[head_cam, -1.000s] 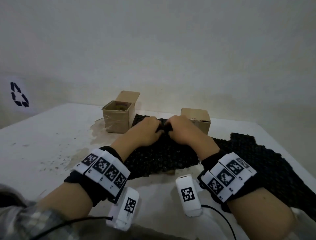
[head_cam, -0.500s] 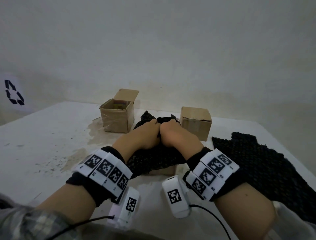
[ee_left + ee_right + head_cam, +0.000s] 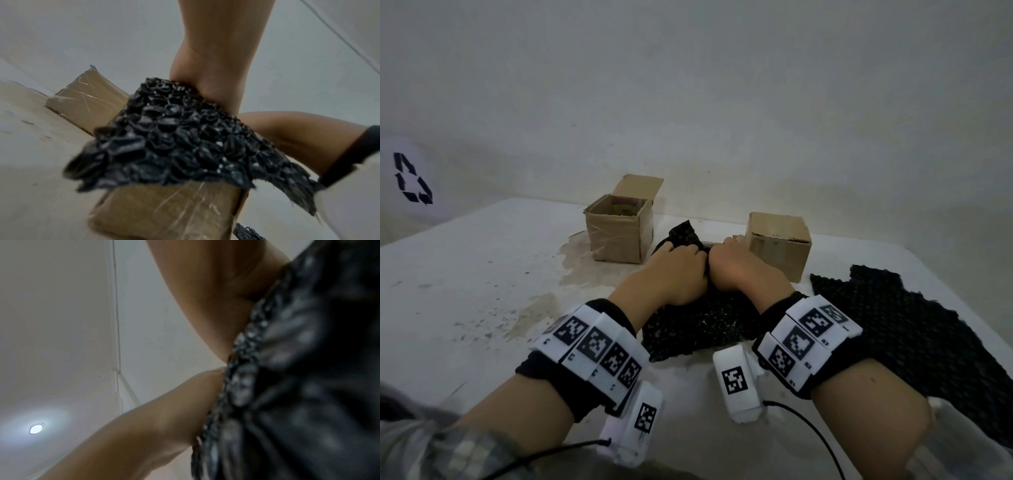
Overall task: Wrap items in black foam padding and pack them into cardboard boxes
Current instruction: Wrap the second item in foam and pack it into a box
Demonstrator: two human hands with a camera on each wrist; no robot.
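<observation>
My left hand (image 3: 674, 270) and right hand (image 3: 736, 267) sit knuckle to knuckle at the table's middle, both gripping bunched black foam padding (image 3: 698, 325). A corner of the padding sticks up behind the fingers. In the left wrist view the padding (image 3: 180, 138) drapes over a small taped cardboard box (image 3: 164, 211), with my left hand (image 3: 216, 65) clutching its top. The right wrist view shows the blurred padding (image 3: 308, 369) pressed against my right hand (image 3: 205, 305). The fingertips are hidden in the folds.
An open cardboard box (image 3: 619, 233) with something colourful inside stands at the back left. A closed cardboard box (image 3: 777, 246) stands just right of my hands. A second black padding sheet (image 3: 911, 335) lies flat at the right. The white table (image 3: 465, 291) is stained on the left.
Both hands have drawn together and pulled the padding into a tighter bundle. It now lies apart from the sheet on the right, and a corner has risen behind the fingers.
</observation>
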